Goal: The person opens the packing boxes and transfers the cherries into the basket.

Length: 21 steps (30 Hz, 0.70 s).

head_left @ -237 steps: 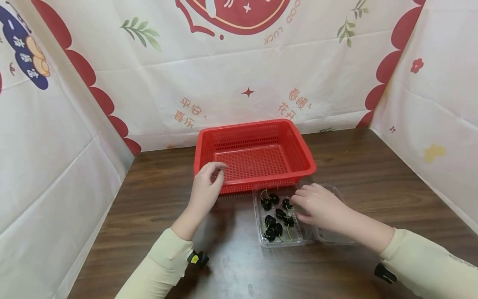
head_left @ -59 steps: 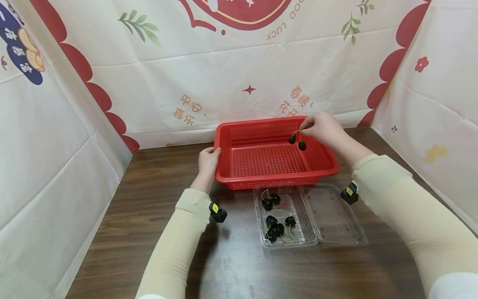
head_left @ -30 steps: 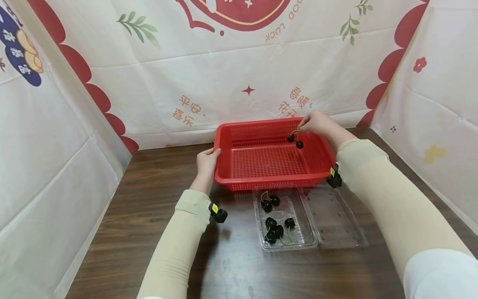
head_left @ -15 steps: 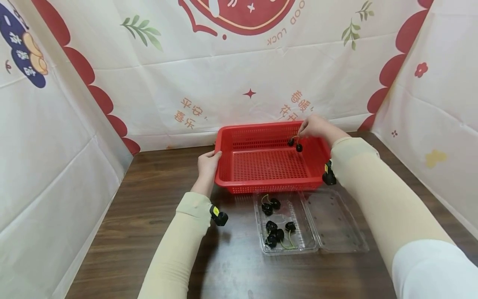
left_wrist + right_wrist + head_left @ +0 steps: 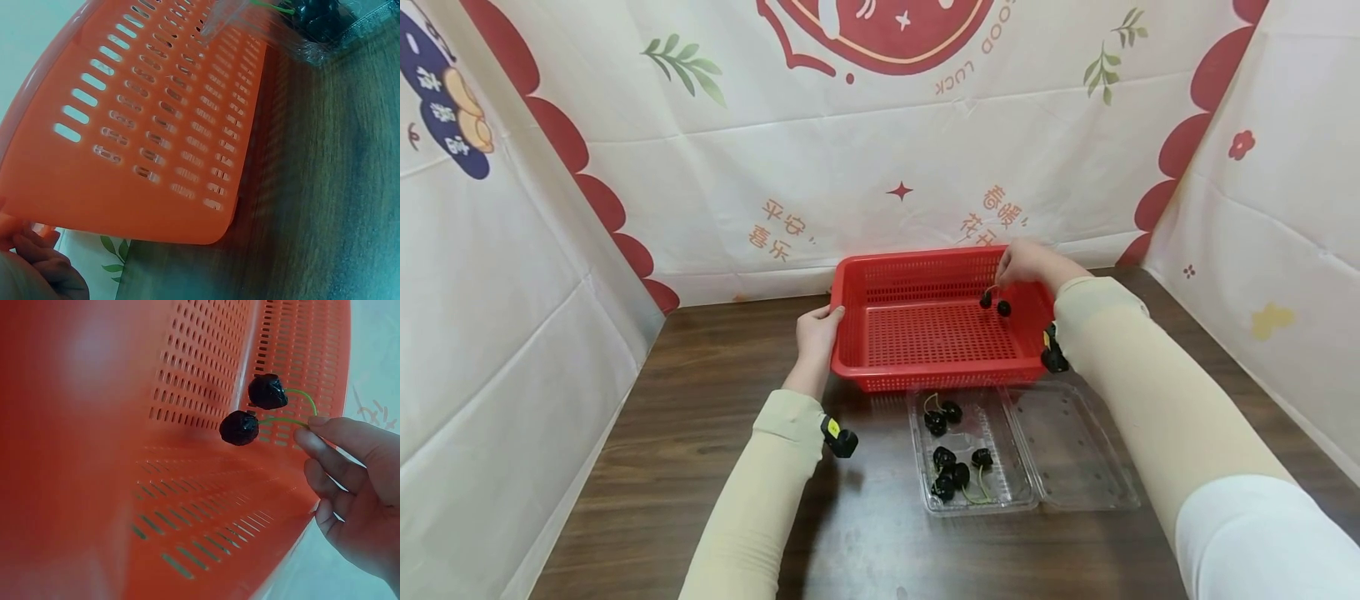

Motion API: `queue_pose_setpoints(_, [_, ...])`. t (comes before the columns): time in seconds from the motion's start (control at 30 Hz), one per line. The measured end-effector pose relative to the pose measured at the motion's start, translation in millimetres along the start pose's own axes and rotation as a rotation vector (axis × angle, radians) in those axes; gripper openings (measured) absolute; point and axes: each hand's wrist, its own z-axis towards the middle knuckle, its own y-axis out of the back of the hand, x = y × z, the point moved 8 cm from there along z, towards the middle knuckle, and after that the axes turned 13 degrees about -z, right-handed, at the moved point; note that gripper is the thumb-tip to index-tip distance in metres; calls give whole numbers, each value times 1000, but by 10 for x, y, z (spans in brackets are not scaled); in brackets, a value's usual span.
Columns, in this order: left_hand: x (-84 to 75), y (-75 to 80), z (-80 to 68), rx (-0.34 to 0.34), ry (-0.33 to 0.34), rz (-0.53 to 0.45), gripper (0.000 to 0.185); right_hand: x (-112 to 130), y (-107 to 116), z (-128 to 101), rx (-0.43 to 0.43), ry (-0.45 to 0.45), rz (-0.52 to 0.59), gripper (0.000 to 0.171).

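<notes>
A red plastic basket with slotted walls stands at the back of the table. At its left rim my left hand grips the edge, thumb on the near side; in the left wrist view that hand shows at the bottom corner. Inside the basket's right part, my right hand pinches the green stems of a pair of dark cherries. They hang from thumb and fingertips, above the basket floor as far as I can tell. A clear plastic clamshell box in front holds several dark cherries.
The clamshell's lid lies folded out to the right. The brown wooden table runs left and forward of the basket. Printed white cloth walls in the back and both sides.
Earlier, the right hand was over the clamshell and the left near the basket's front; the basket has since shifted right. Lately the right hand lowers the cherry pair farther into the basket.
</notes>
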Motion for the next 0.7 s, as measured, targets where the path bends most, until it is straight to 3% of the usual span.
queue_pose_setpoints(0.4, [-1,-14,0,1,2,2,33,-4,-16,13,12,-16,38,24])
queue_pose_setpoints(0.7, [-4,-28,-16,-3,4,-5,32,256,108,-140,-14,71,-29,26])
